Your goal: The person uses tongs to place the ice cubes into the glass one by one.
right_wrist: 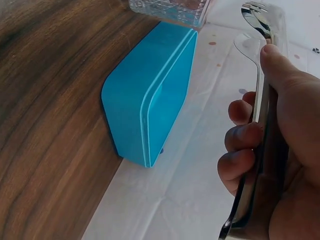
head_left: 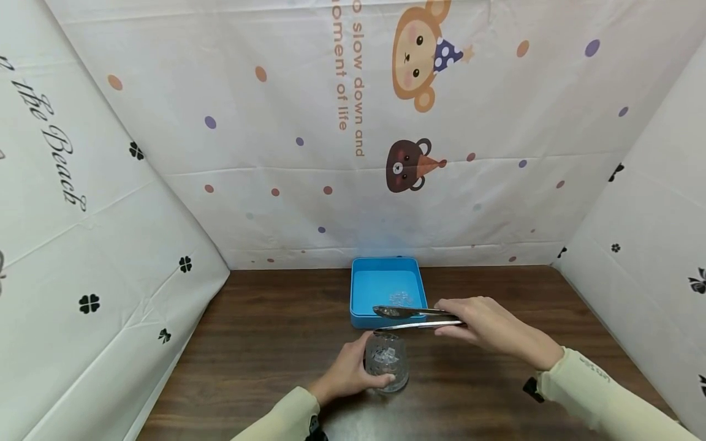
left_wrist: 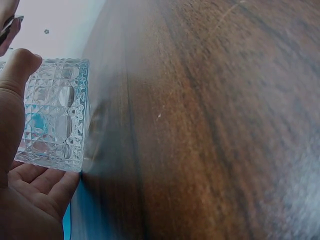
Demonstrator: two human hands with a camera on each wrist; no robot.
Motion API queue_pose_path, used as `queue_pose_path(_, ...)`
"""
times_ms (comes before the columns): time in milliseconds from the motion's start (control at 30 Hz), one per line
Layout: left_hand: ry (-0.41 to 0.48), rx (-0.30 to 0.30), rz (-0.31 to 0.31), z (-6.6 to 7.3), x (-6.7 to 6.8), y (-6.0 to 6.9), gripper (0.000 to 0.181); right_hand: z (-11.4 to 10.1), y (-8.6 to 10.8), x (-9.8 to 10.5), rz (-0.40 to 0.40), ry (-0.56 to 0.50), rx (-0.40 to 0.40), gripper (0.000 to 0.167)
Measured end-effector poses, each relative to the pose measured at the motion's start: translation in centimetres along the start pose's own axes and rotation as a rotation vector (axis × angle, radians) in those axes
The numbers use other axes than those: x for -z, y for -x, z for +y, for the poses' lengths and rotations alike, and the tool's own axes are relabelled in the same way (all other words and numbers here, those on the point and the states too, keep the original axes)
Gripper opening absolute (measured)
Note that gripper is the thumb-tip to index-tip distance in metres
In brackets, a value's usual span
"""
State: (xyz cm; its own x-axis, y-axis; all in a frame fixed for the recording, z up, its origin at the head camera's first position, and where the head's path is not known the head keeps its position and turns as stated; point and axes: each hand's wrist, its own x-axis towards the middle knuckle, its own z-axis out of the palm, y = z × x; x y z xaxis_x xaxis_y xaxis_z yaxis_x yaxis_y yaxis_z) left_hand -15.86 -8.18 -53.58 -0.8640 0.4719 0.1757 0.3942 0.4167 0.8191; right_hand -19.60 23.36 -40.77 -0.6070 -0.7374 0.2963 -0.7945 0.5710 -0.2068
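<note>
My left hand (head_left: 349, 371) holds a clear cut-glass tumbler (head_left: 398, 367) on the table, thumb on the near side and fingers round the far side. Clear, ice-like pieces (head_left: 385, 355) lie inside the glass. In the left wrist view the tumbler (left_wrist: 57, 115) shows its square-patterned wall. My right hand (head_left: 485, 324) grips metal serving tongs (head_left: 408, 312) above the glass and the near rim of a blue box. Their two ends stand apart, one spoon-like and one fork-like in the right wrist view; I cannot make out anything between them.
The open blue box (head_left: 361, 321) stands behind the glass, near the back wall. Several small clear pieces (head_left: 401, 298) lie in its near right part. The brown wooden table (head_left: 265, 343) is bounded by white patterned sheets (head_left: 309, 214) at the back and both sides.
</note>
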Motion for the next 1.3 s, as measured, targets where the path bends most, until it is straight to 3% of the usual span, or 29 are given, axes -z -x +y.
queue_pose_path(633,-0.015,0.023,-0.01,0.3,0.1,-0.1,0.076,0.8,-0.1,-0.8,-0.012,-0.007,-0.035,0.041)
queue_pose_path(967,-0.004,0.015,-0.006,0.1,0.1,-0.1,0.076,3.0,-1.6,0.1,0.007,0.083,-0.12,0.05)
queue_pose_path(1300,-0.015,0.016,-0.003,0.1,0.1,-0.1,0.077,5.9,-3.6,0.5,-0.043,0.073,-0.18,0.052)
